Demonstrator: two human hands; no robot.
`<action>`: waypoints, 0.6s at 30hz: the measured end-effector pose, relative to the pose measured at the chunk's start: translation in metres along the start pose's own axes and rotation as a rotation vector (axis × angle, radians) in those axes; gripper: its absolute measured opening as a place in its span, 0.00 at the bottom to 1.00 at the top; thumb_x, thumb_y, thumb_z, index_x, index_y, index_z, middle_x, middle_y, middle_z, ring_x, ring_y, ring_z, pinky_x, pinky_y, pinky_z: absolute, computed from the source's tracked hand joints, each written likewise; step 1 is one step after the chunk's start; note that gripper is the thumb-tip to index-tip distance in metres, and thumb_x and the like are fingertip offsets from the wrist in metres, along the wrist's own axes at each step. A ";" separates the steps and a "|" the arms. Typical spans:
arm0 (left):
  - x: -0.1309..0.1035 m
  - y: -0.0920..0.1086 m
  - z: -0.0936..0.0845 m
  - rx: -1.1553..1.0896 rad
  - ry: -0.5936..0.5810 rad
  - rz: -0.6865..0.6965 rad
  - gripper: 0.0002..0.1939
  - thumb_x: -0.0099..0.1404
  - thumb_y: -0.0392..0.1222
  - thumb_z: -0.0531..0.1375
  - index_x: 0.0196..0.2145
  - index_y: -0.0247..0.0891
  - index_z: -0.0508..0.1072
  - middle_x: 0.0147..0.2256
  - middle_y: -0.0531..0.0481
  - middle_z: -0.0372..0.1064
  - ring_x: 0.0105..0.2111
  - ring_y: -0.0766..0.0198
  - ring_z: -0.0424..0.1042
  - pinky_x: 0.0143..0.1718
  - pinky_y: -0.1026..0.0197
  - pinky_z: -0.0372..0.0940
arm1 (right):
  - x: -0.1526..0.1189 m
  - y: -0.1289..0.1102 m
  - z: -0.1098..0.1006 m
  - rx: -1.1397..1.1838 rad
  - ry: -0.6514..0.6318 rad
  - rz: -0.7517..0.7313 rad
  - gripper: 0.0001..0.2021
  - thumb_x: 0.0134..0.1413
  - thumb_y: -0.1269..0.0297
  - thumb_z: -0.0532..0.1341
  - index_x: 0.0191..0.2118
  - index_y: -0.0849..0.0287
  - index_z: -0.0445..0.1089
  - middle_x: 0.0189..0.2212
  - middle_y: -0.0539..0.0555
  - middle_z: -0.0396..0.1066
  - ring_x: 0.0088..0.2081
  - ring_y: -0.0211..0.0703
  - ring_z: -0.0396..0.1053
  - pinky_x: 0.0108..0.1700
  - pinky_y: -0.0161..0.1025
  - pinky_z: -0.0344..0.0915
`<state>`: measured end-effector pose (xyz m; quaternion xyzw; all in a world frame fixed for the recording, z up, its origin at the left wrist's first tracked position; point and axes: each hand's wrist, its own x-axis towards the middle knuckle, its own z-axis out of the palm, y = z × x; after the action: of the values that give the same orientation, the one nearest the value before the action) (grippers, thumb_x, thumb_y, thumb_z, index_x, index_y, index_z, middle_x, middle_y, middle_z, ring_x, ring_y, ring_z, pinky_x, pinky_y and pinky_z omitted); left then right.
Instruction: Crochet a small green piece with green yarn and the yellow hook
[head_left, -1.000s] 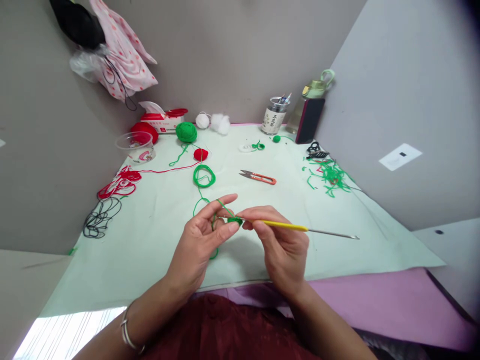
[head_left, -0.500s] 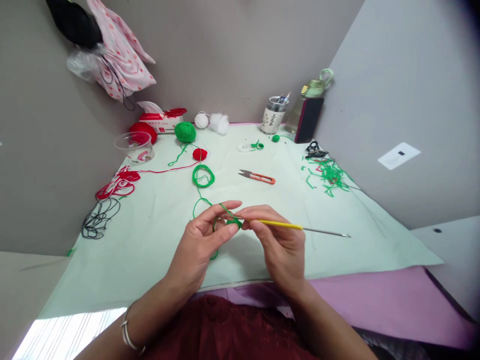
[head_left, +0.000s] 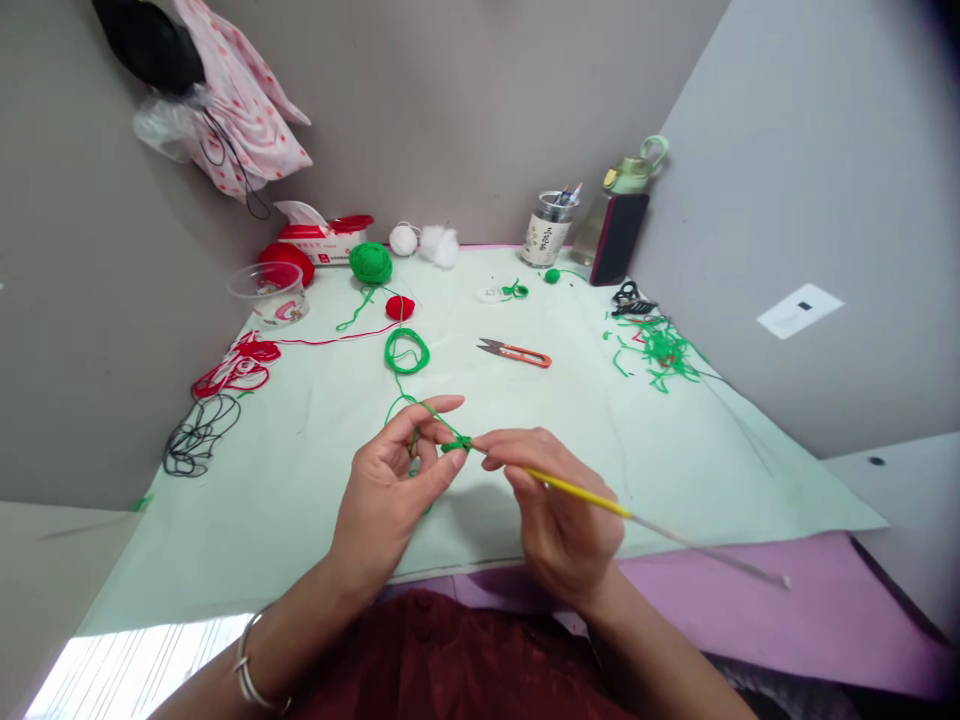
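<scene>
Head view: L hand (head_left: 397,488) is pinching the small green yarn pc. (head_left: 454,445) above the table (head_left: 315,525); R hand (head_left: 568,520) is gripping the yellow-handled hook (head_left: 581,491), tip at pc. Status (est.): only a small worked section is showing; yarn coil (head_left: 388,350) is lying unworked beyond.

Two hands (head_left: 386,480) (head_left: 568,510) are working one hook (head_left: 581,490) and one green piece (head_left: 456,445). Also sitting out: two green balls (head_left: 371,263) (head_left: 552,276), two red balls (head_left: 400,308) (head_left: 295,260) (one partly hiding), one white ball (head_left: 403,239), one cotton wad (head_left: 439,247), one green coil (head_left: 388,352), one snips (head_left: 529,356), one clip (head_left: 634,302), one tub (head_left: 286,313), one tissue box (head_left: 337,248), one jar (head_left: 544,242), one bottle (head_left: 631,177), one phone (head_left: 619,240). Pens (head_left: 574,193) and scraps (head_left: 666,346) are overlapping too much for counting.
</scene>
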<state>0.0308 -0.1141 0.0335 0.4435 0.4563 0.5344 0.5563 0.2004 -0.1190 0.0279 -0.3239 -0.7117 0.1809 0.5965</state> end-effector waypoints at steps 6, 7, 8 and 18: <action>-0.001 0.006 0.000 0.063 -0.009 0.001 0.16 0.64 0.41 0.74 0.49 0.47 0.85 0.37 0.54 0.72 0.28 0.68 0.60 0.31 0.62 0.58 | -0.002 0.001 0.001 0.079 0.062 0.069 0.11 0.75 0.69 0.57 0.50 0.53 0.77 0.41 0.55 0.84 0.36 0.44 0.80 0.38 0.44 0.79; -0.001 0.007 0.000 0.071 -0.013 -0.001 0.15 0.64 0.42 0.74 0.49 0.46 0.85 0.37 0.53 0.72 0.28 0.68 0.60 0.31 0.62 0.58 | -0.002 0.001 0.001 0.092 0.059 0.079 0.10 0.75 0.69 0.58 0.50 0.52 0.77 0.41 0.55 0.84 0.36 0.44 0.80 0.38 0.44 0.79; -0.001 0.008 0.000 0.077 -0.016 -0.001 0.15 0.64 0.42 0.74 0.49 0.47 0.85 0.36 0.53 0.72 0.28 0.68 0.61 0.31 0.62 0.58 | -0.001 0.001 0.001 0.099 0.053 0.077 0.10 0.75 0.69 0.58 0.50 0.52 0.77 0.41 0.54 0.84 0.36 0.44 0.80 0.38 0.45 0.79; -0.001 0.007 0.004 -0.021 -0.022 -0.040 0.23 0.57 0.37 0.77 0.51 0.47 0.85 0.33 0.55 0.72 0.28 0.68 0.63 0.34 0.64 0.62 | -0.004 0.006 0.003 -0.281 -0.062 -0.201 0.15 0.70 0.74 0.60 0.54 0.51 0.78 0.42 0.57 0.84 0.42 0.48 0.83 0.41 0.43 0.80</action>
<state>0.0330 -0.1148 0.0416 0.4341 0.4533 0.5231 0.5766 0.1995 -0.1172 0.0210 -0.3255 -0.7768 0.0291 0.5384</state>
